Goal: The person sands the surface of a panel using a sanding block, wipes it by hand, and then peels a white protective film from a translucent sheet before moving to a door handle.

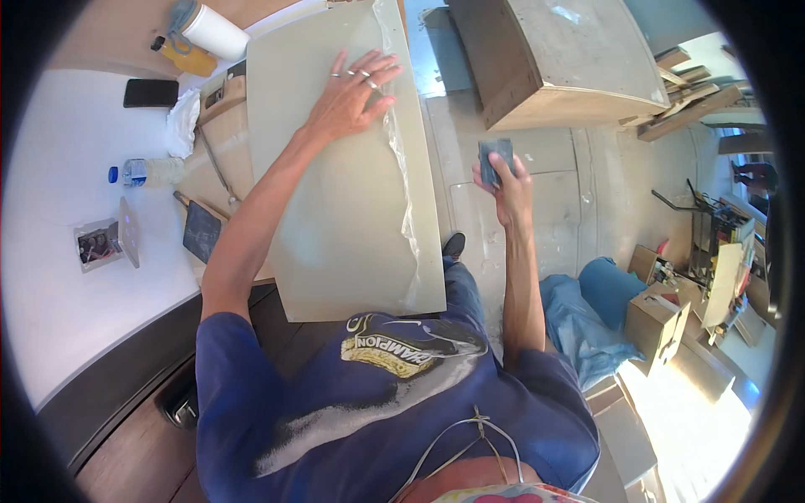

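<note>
Left hand (352, 99) on panel (345, 205), cluttered floor (549, 214)

Counted just one big pale panel (344, 226) and one dark block (495, 151), plus at least three rings (371, 85) on the left fingers (388, 76), couldn't pin the exact number tbh. Two bottles total: one yellow bottle (191, 60), one clear bottle (153, 173). Also one white cup (216, 32), one black phone (151, 93), one open wall box (96, 245), one dark flat tool (201, 231) and one long thin tool (219, 172). There was one large wooden box (579, 84), at least one cardboard box (656, 317) and one blue roll (616, 293). Only one shoe (454, 245) showed. Wood offcuts (696, 105) overlapped too much to count, several anyway.
</note>
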